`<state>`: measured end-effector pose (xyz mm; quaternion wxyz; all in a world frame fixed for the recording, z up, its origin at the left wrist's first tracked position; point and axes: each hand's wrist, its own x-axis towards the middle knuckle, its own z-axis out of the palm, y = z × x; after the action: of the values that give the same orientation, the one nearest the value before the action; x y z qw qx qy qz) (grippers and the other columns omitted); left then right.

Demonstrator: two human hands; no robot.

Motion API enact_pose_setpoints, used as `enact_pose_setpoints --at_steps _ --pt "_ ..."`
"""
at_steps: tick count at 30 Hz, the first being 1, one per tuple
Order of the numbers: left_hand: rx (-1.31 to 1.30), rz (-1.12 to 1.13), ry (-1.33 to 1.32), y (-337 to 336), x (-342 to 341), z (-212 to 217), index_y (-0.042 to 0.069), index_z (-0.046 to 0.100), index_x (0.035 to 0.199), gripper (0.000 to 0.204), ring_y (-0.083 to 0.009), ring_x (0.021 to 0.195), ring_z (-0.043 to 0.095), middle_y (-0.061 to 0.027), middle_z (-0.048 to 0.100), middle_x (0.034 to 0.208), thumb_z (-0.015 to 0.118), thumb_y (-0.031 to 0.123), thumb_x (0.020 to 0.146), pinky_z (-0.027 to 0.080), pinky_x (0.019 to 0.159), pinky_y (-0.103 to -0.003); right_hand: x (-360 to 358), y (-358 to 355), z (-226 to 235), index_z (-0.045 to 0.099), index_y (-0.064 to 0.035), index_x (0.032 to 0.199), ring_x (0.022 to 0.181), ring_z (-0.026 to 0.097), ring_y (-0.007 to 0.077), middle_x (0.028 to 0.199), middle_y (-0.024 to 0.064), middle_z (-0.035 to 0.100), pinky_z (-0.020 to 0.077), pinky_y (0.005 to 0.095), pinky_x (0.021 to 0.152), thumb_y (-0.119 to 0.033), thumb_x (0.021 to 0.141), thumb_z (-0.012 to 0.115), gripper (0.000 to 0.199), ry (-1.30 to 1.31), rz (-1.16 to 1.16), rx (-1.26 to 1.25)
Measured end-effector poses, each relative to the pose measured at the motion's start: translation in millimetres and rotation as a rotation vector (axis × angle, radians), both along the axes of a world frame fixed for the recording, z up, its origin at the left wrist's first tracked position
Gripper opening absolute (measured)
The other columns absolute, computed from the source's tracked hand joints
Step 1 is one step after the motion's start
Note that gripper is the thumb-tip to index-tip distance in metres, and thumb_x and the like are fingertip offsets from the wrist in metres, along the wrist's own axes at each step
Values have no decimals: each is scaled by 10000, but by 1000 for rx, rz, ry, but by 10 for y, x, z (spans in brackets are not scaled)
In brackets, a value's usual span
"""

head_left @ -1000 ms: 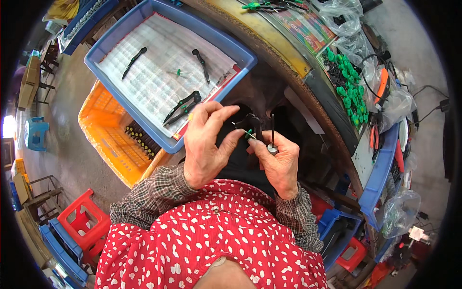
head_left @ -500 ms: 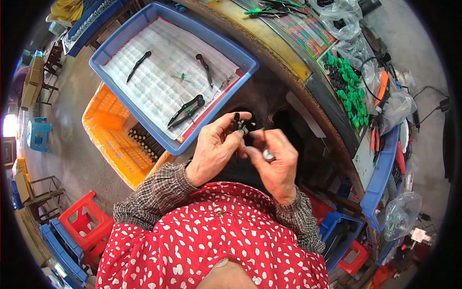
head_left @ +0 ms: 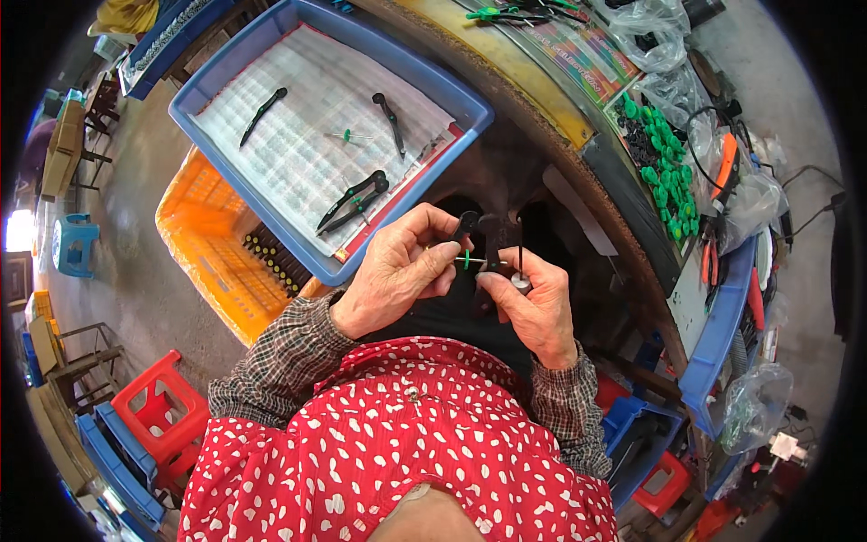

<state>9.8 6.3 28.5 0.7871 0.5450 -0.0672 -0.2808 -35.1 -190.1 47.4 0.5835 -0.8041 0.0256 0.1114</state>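
My left hand (head_left: 388, 271) pinches a thin metal rod with a green thumbwheel (head_left: 467, 260) on it, beside a black part with a rounded head (head_left: 467, 222). My right hand (head_left: 537, 312) closes on another black leg-like part (head_left: 492, 237) at the rod's other end. Lodged in the right fingers is a slim tool with a round silver end (head_left: 521, 283), its dark shaft pointing up. To the upper left, a blue tray (head_left: 253, 194) lined with white sheet holds single black legs (head_left: 263, 117), a loose green-wheeled rod (head_left: 347, 135) and a joined pair of legs (head_left: 354, 200).
An orange crate (head_left: 194, 217) with dark pieces stands below the tray. On the curved workbench (head_left: 542, 113) at right lie a heap of green and black parts (head_left: 664, 172), orange-handled pliers (head_left: 725, 163) and plastic bags. A red stool (head_left: 163, 406) stands at lower left.
My hands have drawn slightly apart, and the right has turned. The rod with its green wheel now shows stretched between the two black parts.
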Motion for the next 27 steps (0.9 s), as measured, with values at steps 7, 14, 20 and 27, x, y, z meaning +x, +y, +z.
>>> enact_pose_setpoints --at_steps 7,14,20,27 --pt "-40 24 18 30 -11 -36 19 520 1133 194 -39 626 512 -25 604 938 563 115 970 377 492 -164 -49 73 -39 628 15 937 594 563 39 676 22 635 438 196 536 -128 893 651 151 7 -36 52" --pt "-5 63 -61 18 -44 -82 21 533 1140 205 -21 578 457 -11 595 926 573 122 966 363 472 -164 -82 100 -34 646 8 937 597 567 40 686 12 645 454 195 546 -137 906 644 149 114 -62 145" --pt "122 109 -186 5 -59 -78 13 583 1084 179 -12 560 459 18 586 798 596 139 958 361 465 -165 -81 97 -12 664 6 900 594 566 41 687 15 647 451 190 535 -152 902 653 159 187 -57 189" --pt "117 110 -76 34 -82 -76 0 600 1046 141 6 544 439 59 534 712 614 81 932 342 467 -159 -102 106 -45 662 5 868 606 570 44 683 11 641 453 190 530 -163 909 647 174 196 -12 212"
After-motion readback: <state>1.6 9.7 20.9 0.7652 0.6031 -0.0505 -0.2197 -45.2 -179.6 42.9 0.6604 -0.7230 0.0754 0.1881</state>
